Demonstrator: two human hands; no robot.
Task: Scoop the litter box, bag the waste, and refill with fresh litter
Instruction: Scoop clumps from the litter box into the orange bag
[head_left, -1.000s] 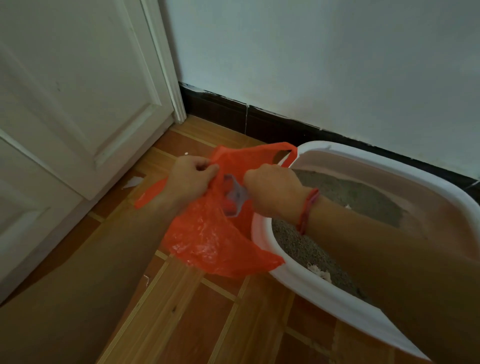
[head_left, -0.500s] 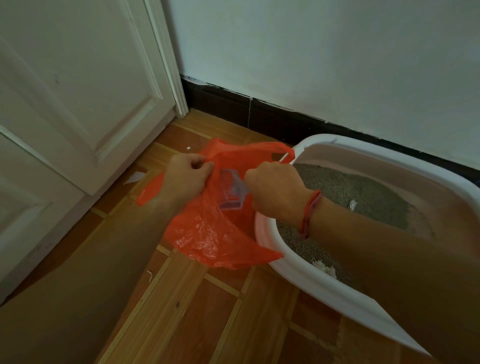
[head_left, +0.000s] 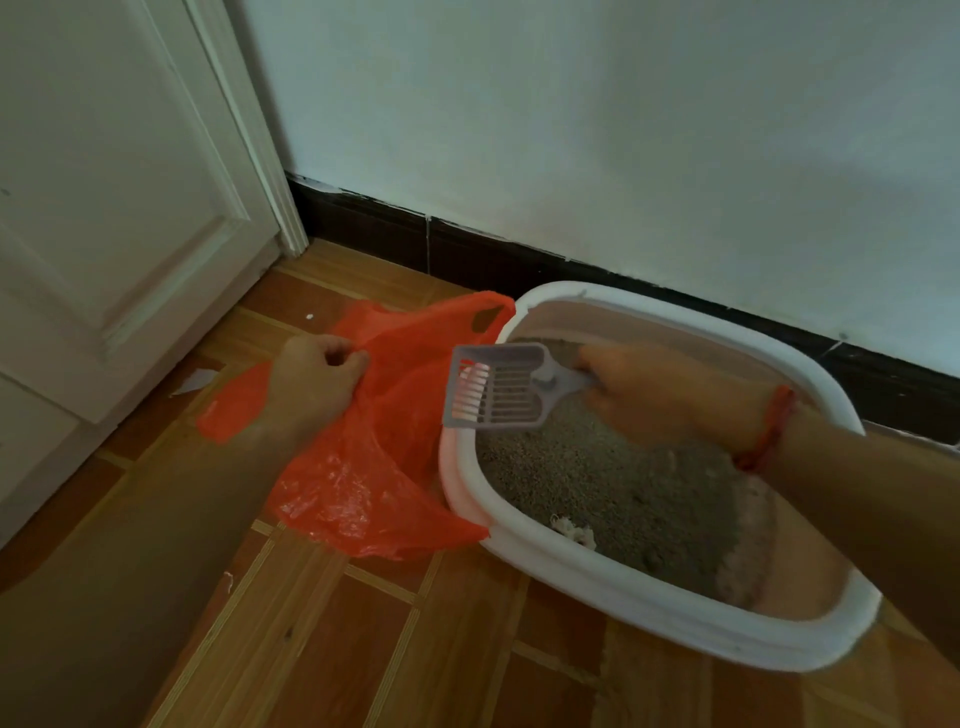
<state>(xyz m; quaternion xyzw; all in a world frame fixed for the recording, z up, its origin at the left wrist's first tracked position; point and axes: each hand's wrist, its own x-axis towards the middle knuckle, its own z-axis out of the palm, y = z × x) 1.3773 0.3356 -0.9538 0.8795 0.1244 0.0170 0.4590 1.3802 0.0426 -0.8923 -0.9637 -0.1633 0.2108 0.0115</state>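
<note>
A white litter box with a pink inner wall sits on the wooden floor against the wall, holding grey litter. A pale clump lies near its front rim. An orange plastic bag lies on the floor just left of the box. My left hand pinches the bag's left edge. My right hand, with a red wristband, grips the handle of a grey slotted scoop. The scoop's head hangs above the box's left rim, between bag and litter, and looks empty.
A white panelled door and its frame stand to the left. A dark skirting board runs along the white wall behind the box. Small white scraps lie on the floor near the door.
My right hand has drawn the scoop out of the bag and moved right, over the litter box's rim. My left hand still holds the bag's edge, and the bag mouth has slackened.
</note>
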